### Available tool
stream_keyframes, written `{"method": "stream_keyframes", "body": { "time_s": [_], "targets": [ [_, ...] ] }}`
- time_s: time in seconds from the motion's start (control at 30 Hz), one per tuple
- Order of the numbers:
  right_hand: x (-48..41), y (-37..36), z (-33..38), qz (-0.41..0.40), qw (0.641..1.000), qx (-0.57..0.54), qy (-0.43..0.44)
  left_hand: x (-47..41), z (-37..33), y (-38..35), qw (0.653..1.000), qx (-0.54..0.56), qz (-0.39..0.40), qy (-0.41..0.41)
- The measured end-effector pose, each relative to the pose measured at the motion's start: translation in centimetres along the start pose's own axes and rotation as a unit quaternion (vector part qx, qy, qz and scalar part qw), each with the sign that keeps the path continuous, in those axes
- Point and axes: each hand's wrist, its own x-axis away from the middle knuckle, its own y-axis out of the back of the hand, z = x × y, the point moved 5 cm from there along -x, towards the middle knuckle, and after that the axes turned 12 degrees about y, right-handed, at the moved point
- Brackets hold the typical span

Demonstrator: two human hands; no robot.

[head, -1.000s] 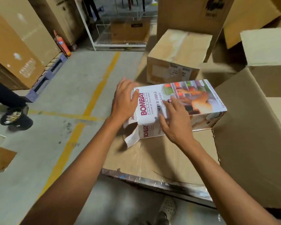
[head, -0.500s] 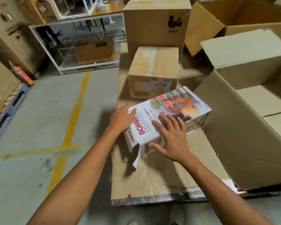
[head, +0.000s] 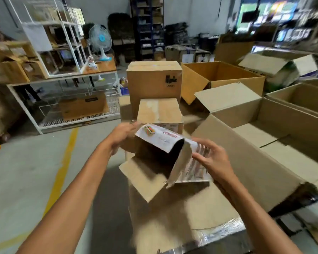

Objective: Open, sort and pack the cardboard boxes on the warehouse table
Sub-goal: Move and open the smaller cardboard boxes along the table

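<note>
Head view: our left hand (head: 122,133) curls its fingers over the carton's (head: 162,142) far-left top edge, while our right hand (head: 212,159) pinches its printed right flap, holding the carton between them, open end toward us. Bare floor (head: 35,171) lies left; a large open box (head: 264,143) crowds the right.

- The printed carton (head: 162,142) sits between the left hand (head: 122,137) and the right hand (head: 212,159), its open end toward the person.
- A flap (head: 142,177) hangs below it, over the table (head: 182,217).
- Beyond the hands stands a closed box (head: 159,111), with a taller box (head: 153,79) behind that.
- Right of the right hand lies a large open box (head: 255,162).
- Left of the left hand, farther off, stands a wire rack (head: 62,79).
</note>
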Motion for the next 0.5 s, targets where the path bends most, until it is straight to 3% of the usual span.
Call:
{"method": "stream_keyframes", "body": {
  "time_s": [0.27, 0.4, 0.5],
  "targets": [
    [-0.3, 3.8, 4.4, -0.114, 0.983, -0.134, -0.043, 3.4, -5.9, -2.4, 0.987, -0.113, -0.054, -0.105],
    [1.6, 4.7, 3.1, -0.224, 0.951, -0.191, -0.089, 4.3, -8.3, -4.2, 0.980, -0.157, -0.035, -0.122],
    [2.5, 4.5, 2.8, -0.225, 0.947, -0.215, -0.080, 3.2, -8.9, -5.9, 0.978, -0.171, -0.004, -0.120]
  ]
}}
